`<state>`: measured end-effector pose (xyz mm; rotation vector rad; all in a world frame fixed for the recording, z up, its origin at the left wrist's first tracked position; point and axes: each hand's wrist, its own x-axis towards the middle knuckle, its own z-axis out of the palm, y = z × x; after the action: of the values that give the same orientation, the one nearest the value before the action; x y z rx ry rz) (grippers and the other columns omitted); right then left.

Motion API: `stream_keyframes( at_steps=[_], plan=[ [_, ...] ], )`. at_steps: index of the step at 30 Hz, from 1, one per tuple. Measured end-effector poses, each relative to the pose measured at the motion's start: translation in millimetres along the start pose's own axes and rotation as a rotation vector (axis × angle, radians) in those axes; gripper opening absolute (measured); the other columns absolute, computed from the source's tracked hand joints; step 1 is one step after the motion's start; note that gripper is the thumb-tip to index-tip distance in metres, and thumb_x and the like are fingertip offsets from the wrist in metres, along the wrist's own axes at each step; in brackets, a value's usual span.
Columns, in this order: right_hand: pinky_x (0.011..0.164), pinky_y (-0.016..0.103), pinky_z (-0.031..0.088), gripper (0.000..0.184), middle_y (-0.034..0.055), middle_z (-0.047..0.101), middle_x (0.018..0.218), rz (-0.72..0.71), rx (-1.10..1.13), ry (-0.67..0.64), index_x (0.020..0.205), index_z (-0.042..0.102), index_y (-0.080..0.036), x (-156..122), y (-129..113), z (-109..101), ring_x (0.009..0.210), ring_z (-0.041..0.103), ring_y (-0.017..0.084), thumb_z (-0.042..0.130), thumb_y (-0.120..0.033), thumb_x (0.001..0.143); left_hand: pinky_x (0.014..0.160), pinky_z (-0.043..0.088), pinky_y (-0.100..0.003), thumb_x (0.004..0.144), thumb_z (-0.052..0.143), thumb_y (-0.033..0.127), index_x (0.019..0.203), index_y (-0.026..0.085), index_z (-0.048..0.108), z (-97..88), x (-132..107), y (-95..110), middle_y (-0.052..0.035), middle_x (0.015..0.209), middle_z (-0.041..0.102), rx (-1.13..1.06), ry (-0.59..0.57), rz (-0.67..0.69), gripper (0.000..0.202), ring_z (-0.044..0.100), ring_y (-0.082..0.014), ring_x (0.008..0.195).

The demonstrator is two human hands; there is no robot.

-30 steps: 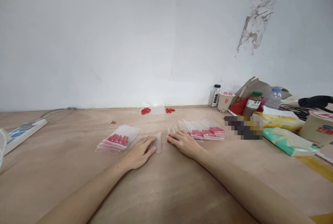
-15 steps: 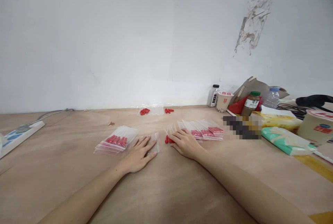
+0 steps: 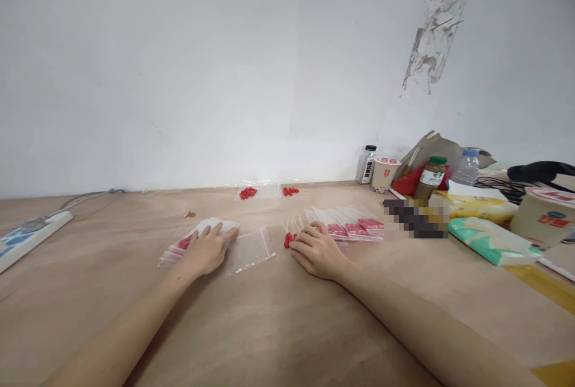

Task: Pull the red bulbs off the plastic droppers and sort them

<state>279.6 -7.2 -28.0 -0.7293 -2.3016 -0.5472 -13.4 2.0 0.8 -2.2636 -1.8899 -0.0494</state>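
Observation:
My left hand (image 3: 207, 249) lies with fingers stretched over a stack of clear zip bags (image 3: 173, 253) holding small red pieces. To its right, a flat zip bag (image 3: 251, 250) with nothing red in it rests on the table. My right hand (image 3: 320, 250) is low on the table, fingers loosely bent beside loose red pieces (image 3: 288, 239); its fingertips partly cover them, and whether it grips any is hidden. Just beyond it, filled zip bags (image 3: 357, 229) lie fanned out. Farther back are two small groups of red pieces (image 3: 248, 193), (image 3: 290, 192) near a clear bag (image 3: 269, 191).
A power strip (image 3: 36, 237) sits at the left edge. On the right stand a small bottle (image 3: 368, 165), a paper cup (image 3: 384, 174), a green-capped bottle (image 3: 432, 177), tissue packs (image 3: 494, 242) and a larger cup (image 3: 545, 216). The wall (image 3: 179, 75) rises behind the table.
My left hand has moved left from the flat zip bag onto the stack of filled bags, uncovering the flat bag. My right hand has stayed nearly in place, with more red pieces showing.

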Motion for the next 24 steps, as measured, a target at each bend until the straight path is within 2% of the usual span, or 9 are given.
stream_keyframes(
  at_steps=[2, 5, 8, 10, 12, 15, 17, 20, 24],
  plan=[
    [0.083, 0.037, 0.030, 0.019, 0.0036, 0.064, 0.080, -0.012, 0.015, -0.011, 0.085, 0.064, -0.019, 1, -3, -1, 0.080, 0.049, 0.016, 0.045, -0.022, 0.088, 0.095, 0.033, -0.049, 0.084, 0.034, 0.011, 0.134, 0.018, 0.040, -1.7, 2, -4, -0.0179, 0.133, 0.044, 0.015, -0.025, -0.069, 0.050, 0.042, -0.0311, 0.122],
    [0.075, 0.033, 0.034, 0.021, 0.0048, 0.064, 0.081, 0.011, 0.089, -0.066, 0.085, 0.064, -0.018, 5, -19, -3, 0.079, 0.049, 0.016, 0.044, -0.022, 0.087, 0.087, 0.041, -0.039, 0.084, 0.033, 0.011, 0.118, 0.003, 0.052, -6.7, 4, -3, -0.0221, 0.115, 0.056, 0.018, -0.022, -0.133, 0.040, 0.056, -0.0282, 0.104],
    [0.079, 0.033, 0.037, 0.021, 0.0064, 0.061, 0.101, 0.083, 0.222, -0.156, 0.096, 0.063, -0.019, 12, -46, -6, 0.089, 0.050, 0.018, 0.049, -0.030, 0.084, 0.081, 0.043, -0.036, 0.084, 0.034, 0.011, 0.098, 0.004, 0.061, -9.4, 6, -1, -0.0199, 0.101, 0.062, 0.025, -0.016, -0.183, 0.031, 0.060, -0.0268, 0.094],
    [0.085, 0.039, 0.037, 0.040, 0.0087, 0.054, 0.119, 0.134, 0.267, -0.220, 0.115, 0.054, -0.022, 18, -63, -4, 0.101, 0.049, 0.023, 0.051, -0.046, 0.083, 0.077, 0.044, -0.035, 0.083, 0.036, 0.010, 0.089, 0.007, 0.063, -8.7, 6, -2, -0.0188, 0.093, 0.065, 0.033, -0.013, -0.220, 0.028, 0.062, -0.0266, 0.089],
    [0.088, 0.046, 0.035, 0.054, 0.0110, 0.051, 0.124, 0.178, 0.293, -0.297, 0.126, 0.045, -0.023, 24, -73, -1, 0.104, 0.048, 0.026, 0.045, -0.056, 0.083, 0.074, 0.044, -0.035, 0.082, 0.037, 0.010, 0.084, 0.008, 0.065, -7.0, 7, -5, -0.0187, 0.089, 0.066, 0.040, -0.001, -0.244, 0.028, 0.063, -0.0273, 0.085],
    [0.096, 0.056, 0.027, 0.060, 0.0132, 0.052, 0.124, 0.212, 0.327, -0.383, 0.132, 0.037, -0.019, 33, -74, 8, 0.109, 0.048, 0.028, 0.031, -0.058, 0.087, 0.073, 0.044, -0.035, 0.083, 0.036, 0.010, 0.089, 0.008, 0.064, -6.3, 8, -9, -0.0186, 0.090, 0.066, 0.042, 0.054, -0.256, 0.029, 0.063, -0.0286, 0.086],
    [0.102, 0.058, 0.017, 0.064, 0.0146, 0.049, 0.128, 0.199, 0.352, -0.410, 0.133, 0.035, -0.016, 40, -69, 15, 0.117, 0.043, 0.028, 0.024, -0.059, 0.088, 0.072, 0.044, -0.034, 0.085, 0.034, 0.011, 0.097, 0.009, 0.062, -8.3, 8, -10, -0.0175, 0.092, 0.066, 0.038, 0.104, -0.264, 0.031, 0.063, -0.0278, 0.087],
    [0.109, 0.052, 0.005, 0.071, 0.0161, 0.044, 0.134, 0.129, 0.364, -0.451, 0.134, 0.034, -0.011, 50, -62, 26, 0.128, 0.034, 0.026, 0.021, -0.062, 0.087, 0.072, 0.043, -0.033, 0.089, 0.029, 0.015, 0.106, 0.010, 0.057, -12.7, 8, -9, -0.0158, 0.095, 0.066, 0.034, 0.178, -0.275, 0.033, 0.063, -0.0269, 0.088],
    [0.111, 0.046, 0.002, 0.071, 0.0162, 0.046, 0.132, 0.077, 0.285, -0.407, 0.133, 0.036, -0.009, 57, -56, 35, 0.131, 0.029, 0.024, 0.025, -0.061, 0.087, 0.071, 0.044, -0.032, 0.093, 0.026, 0.024, 0.111, 0.013, 0.054, -13.0, 7, -2, -0.0133, 0.101, 0.065, 0.034, 0.283, -0.273, 0.034, 0.063, -0.0265, 0.090]
  ],
)
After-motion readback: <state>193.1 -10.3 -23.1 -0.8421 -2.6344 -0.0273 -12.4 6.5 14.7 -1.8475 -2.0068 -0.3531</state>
